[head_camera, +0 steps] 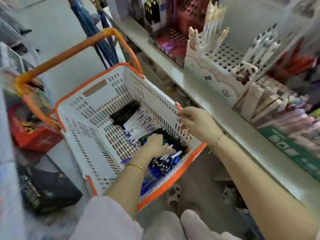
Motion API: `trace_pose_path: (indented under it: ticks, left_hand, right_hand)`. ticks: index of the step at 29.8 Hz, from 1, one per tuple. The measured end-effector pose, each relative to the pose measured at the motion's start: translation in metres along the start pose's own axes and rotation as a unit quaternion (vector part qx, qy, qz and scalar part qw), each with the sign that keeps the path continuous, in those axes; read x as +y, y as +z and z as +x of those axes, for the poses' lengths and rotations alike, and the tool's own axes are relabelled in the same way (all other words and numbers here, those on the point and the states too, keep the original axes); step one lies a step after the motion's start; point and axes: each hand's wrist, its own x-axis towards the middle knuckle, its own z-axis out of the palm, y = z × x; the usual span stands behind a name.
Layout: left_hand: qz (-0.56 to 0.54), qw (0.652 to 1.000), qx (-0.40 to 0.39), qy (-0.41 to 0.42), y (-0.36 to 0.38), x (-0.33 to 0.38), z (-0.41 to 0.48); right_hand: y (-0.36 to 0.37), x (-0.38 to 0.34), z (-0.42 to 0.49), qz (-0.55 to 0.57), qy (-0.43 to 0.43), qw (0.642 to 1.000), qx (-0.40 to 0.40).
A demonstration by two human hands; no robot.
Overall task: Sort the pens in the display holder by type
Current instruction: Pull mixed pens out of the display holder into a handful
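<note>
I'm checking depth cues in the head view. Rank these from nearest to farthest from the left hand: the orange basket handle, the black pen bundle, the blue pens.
1. blue pens: right beside the left hand, at the near end of the basket.
2. black pen bundle: farther along the basket floor, towards its far wall.
3. orange basket handle: raised above the far end.

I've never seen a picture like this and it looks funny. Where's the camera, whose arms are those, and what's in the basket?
The camera sits on a person's head, looking down, so you see their own two arms. No machine here. The white basket with the orange rim holds many pens. The left hand rests on the pens; I cannot tell if it grips any. The right hand holds the basket's edge. On the shelf beside it stands a white display holder full of holes.
</note>
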Motion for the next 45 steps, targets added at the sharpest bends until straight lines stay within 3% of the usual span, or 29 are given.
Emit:
trace_pose_path:
  ticks: [3,7,16,25,31,37,45]
  left_hand:
    - [0.096,0.992,-0.066,-0.036,0.022,0.001,0.022]
    - [0.134,0.989,-0.028,-0.053,0.035,0.005,0.036]
    - [0.111,0.988,0.036,-0.106,0.057,0.026,0.036]
    - [0.107,0.99,0.025,-0.093,0.049,0.032,0.036]
    - [0.062,0.992,-0.039,-0.102,0.037,0.032,0.032]
    - [-0.085,0.979,-0.135,-0.126,0.017,0.027,0.03]
    - [-0.231,0.947,-0.142,-0.171,0.006,0.0,0.021]
  right_hand:
    - [0.001,0.005,0.015,0.022,0.016,0.999,0.033]
    - [0.004,0.008,0.026,0.057,0.022,0.996,0.06]
    - [0.005,0.011,0.034,0.065,0.051,0.995,0.055]
    - [0.003,0.011,0.035,0.058,0.047,0.996,0.048]
    - [0.003,0.008,0.037,0.059,0.046,0.996,0.043]
    - [0.0,0.006,0.04,0.063,0.04,0.996,0.045]
    - [-0.001,0.002,0.045,0.053,0.03,0.997,0.048]
